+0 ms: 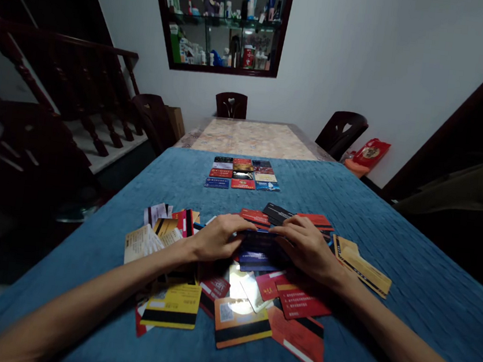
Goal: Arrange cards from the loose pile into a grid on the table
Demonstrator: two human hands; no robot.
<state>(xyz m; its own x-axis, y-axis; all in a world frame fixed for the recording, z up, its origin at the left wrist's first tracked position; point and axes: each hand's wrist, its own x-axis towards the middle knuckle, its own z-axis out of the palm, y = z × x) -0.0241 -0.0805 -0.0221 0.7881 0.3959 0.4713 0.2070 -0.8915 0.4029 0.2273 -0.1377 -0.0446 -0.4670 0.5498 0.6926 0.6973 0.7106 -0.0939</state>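
A dark blue card (pixel 260 247) is pinched between the two hands, the left hand (pixel 217 237) closed on its left edge and the right hand (pixel 307 246) closed on its right edge, with the fingers of both curled over the top. The card is held low, just above the middle of a loose heap of cards (pixel 245 298) spread over a blue cloth (pixel 415 224) (how many cards are caught in the grip cannot be told, since the fingers hide the edges). Beneath and in front of the hands, a yellow card (pixel 172 307) with a black stripe, an orange card (pixel 240 323) and several red cards (pixel 301 304) are seen lying at odd angles, some overlapping. To the left of the left hand, pale and striped cards (pixel 147 240) are fanned out; to the right of the right hand, two tan cards (pixel 360 264) are laid partly over each other. Farther up the cloth, well apart from the heap, a tidy block of cards (pixel 243 174) is arranged in rows and columns. Beyond the cloth, a bare marbled tabletop (pixel 253 137) is flanked by dark chairs (pixel 342 131), and a wall shelf (pixel 224 22) crowded with bottles is set above.
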